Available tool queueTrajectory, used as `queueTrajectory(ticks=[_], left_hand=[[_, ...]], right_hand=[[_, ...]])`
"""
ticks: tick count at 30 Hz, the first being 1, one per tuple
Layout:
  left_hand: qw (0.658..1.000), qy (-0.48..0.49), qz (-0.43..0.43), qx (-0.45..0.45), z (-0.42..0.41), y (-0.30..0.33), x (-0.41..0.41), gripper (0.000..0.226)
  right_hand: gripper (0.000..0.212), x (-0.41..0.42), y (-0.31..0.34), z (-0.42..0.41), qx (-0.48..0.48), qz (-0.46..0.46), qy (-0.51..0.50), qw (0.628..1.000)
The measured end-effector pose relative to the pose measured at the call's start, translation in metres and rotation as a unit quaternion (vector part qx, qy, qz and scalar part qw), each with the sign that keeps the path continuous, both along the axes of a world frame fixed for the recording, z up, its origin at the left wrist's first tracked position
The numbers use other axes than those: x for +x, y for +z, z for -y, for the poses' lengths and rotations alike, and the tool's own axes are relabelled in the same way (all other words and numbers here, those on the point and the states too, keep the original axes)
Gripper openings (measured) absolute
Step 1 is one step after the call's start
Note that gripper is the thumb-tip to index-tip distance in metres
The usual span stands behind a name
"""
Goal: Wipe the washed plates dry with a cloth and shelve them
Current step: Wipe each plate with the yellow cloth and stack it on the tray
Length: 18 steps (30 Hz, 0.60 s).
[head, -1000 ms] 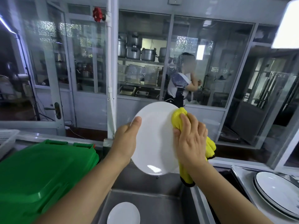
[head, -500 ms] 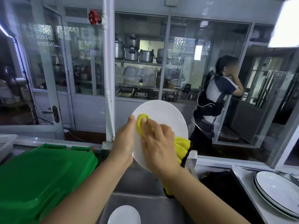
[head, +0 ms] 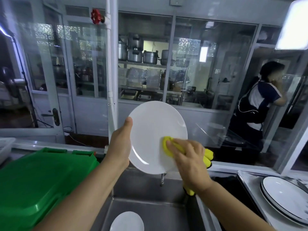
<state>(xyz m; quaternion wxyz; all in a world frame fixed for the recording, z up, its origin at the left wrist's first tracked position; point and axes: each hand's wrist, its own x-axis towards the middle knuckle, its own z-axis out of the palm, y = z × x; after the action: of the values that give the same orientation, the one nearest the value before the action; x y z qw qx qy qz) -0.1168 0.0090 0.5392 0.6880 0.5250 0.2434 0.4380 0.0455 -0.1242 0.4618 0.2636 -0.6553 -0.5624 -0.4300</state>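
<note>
My left hand (head: 120, 144) grips the left rim of a white plate (head: 152, 129), held upright over a steel sink (head: 150, 212), thumb on the front face. My right hand (head: 188, 162) holds a yellow cloth (head: 168, 144) and presses it against the plate's lower right face. The cloth's loose end (head: 208, 155) hangs behind my hand. A second white plate (head: 127, 221) lies in the sink bottom. Two black-rimmed plates (head: 286, 195) are stacked on the counter at the right.
A green plastic lid (head: 38, 182) covers the counter at the left. A white crate edge (head: 5, 145) shows at far left. Glass partitions stand behind the sink, with pots on shelves beyond. A person (head: 260, 104) stands behind the glass at the right.
My right hand moved the cloth from the plate's upper left face down to its lower right. The plate stayed in my left hand. The person behind the glass walked right.
</note>
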Motion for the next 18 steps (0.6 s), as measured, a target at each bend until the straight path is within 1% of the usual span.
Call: queueTrajectory(ticks=[3, 4, 6, 7, 9, 10, 12, 13, 14, 16, 17, 18], left_hand=[[0.999, -0.012, -0.031, 0.029, 0.001, -0.006, 0.001, 0.034], [0.999, -0.016, -0.037, 0.03, 0.002, -0.007, 0.002, 0.033], [0.999, -0.016, -0.038, 0.015, 0.001, -0.009, 0.003, 0.03], [0.999, -0.017, -0.035, -0.002, 0.001, -0.009, 0.003, 0.028], [1.0, -0.004, -0.019, -0.02, -0.003, -0.01, 0.004, 0.025], [1.0, -0.003, -0.016, -0.019, -0.004, -0.011, 0.005, 0.024], [1.0, -0.016, -0.018, -0.008, -0.006, -0.014, 0.006, 0.025], [1.0, -0.018, -0.023, 0.002, -0.008, -0.016, 0.007, 0.027], [0.999, -0.016, -0.031, 0.009, -0.01, -0.017, 0.008, 0.028], [0.999, -0.008, -0.049, 0.021, -0.018, -0.018, 0.011, 0.032], [0.997, -0.009, -0.073, 0.033, -0.021, -0.019, 0.014, 0.037], [0.993, -0.002, -0.104, 0.05, -0.024, -0.02, 0.017, 0.043]], right_hand=[[0.047, 0.015, 0.031, -0.002, 0.027, -0.076, -0.035, 0.996], [0.047, 0.018, 0.042, -0.003, 0.03, -0.101, -0.035, 0.994], [0.048, 0.021, 0.063, -0.007, 0.045, -0.193, -0.003, 0.98], [0.048, 0.021, 0.072, -0.009, 0.062, -0.256, 0.024, 0.964], [0.04, 0.017, 0.084, -0.008, 0.075, -0.384, 0.084, 0.916], [0.034, 0.014, 0.088, -0.006, 0.062, -0.446, 0.112, 0.886], [0.024, 0.004, 0.094, 0.001, 0.032, -0.564, 0.183, 0.804], [0.024, -0.001, 0.095, 0.005, 0.02, -0.604, 0.215, 0.767], [0.025, -0.005, 0.096, 0.008, 0.011, -0.624, 0.237, 0.745], [0.025, -0.011, 0.096, 0.009, 0.005, -0.631, 0.254, 0.733], [0.023, -0.012, 0.095, 0.008, 0.009, -0.626, 0.259, 0.735], [0.021, -0.013, 0.093, 0.006, 0.015, -0.615, 0.259, 0.745]])
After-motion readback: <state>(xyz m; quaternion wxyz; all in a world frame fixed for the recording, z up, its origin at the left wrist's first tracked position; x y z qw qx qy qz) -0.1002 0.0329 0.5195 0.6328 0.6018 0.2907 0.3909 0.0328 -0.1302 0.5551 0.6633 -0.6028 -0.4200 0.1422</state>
